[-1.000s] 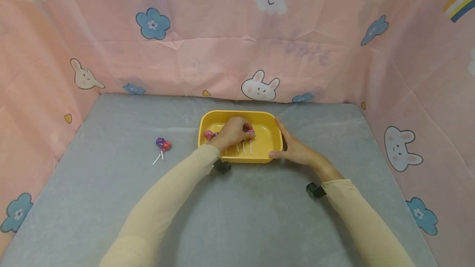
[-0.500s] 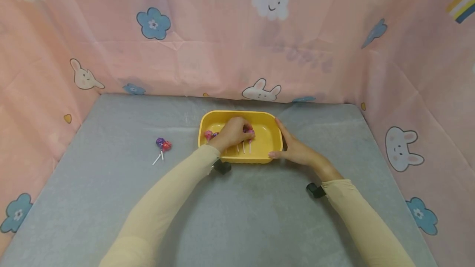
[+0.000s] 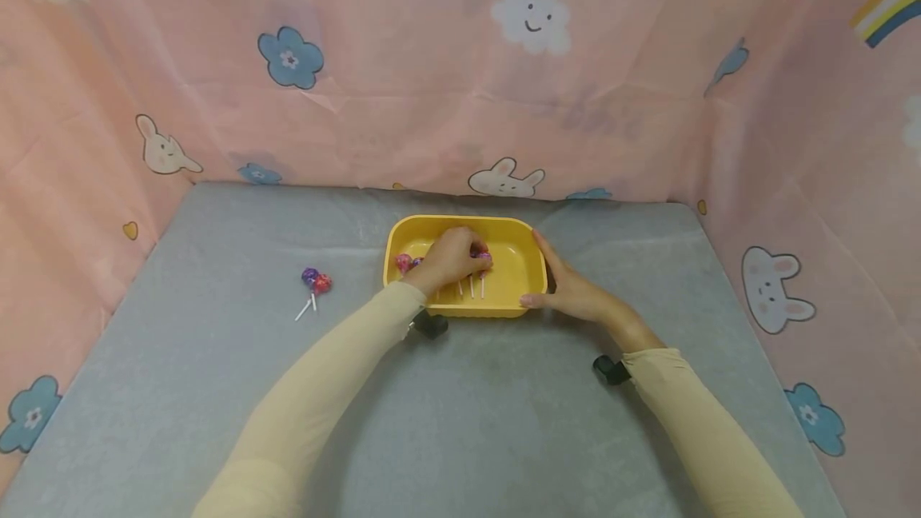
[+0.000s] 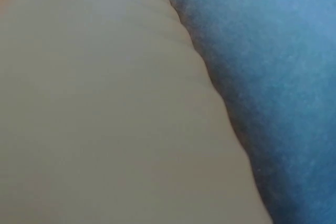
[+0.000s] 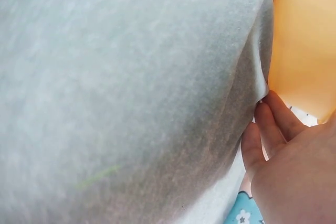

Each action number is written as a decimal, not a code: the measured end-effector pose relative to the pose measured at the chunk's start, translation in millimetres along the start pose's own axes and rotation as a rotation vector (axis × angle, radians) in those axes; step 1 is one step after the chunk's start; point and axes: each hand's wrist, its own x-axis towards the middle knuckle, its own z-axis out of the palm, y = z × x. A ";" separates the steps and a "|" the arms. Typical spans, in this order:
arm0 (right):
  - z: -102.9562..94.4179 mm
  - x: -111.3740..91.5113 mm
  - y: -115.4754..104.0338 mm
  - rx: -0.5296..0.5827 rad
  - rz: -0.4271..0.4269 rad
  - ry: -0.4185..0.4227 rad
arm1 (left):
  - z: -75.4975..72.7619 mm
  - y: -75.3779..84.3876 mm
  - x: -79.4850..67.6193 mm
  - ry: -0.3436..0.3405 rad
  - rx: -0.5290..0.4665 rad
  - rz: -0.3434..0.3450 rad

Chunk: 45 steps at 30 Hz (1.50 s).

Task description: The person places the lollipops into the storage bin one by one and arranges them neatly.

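- Left hand [image 3: 452, 254]: thumb and fingertips pinch a round, white-sticked, pink-wrapped lollipop [image 3: 485, 257] inside the yellow round-cornered tray [image 3: 516, 274].
- Right hand [image 3: 576, 292]: fingers and thumb spread, touching the tray's right end.
- Tray: near the grey cloth-covered table [image 3: 504, 422]'s far edge.
- Purple-wrapped lollipop [image 3: 310, 276], red-wrapped lollipop [image 3: 323, 284]: left of it.

Pink bunny-print curtain [image 3: 403, 134], grey cloth-covered table [image 3: 504, 414]
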 end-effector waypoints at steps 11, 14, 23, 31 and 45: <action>-0.9 0.5 -1.2 -0.001 0.007 0.001 | -1.3 0.0 0.8 0.015 0.026 -0.019; -0.9 0.9 -1.1 0.002 0.015 -0.004 | -1.4 -0.1 1.0 0.017 0.023 -0.021; -1.0 1.8 -0.2 -0.015 0.012 -0.001 | -1.6 0.6 0.0 0.020 0.021 -0.027; -1.1 1.7 0.8 -0.022 0.016 0.003 | -1.7 1.5 -0.1 0.030 0.031 -0.033; 2.5 1.7 3.4 -0.036 0.017 0.010 | -7.0 0.6 -5.4 0.043 0.005 -0.013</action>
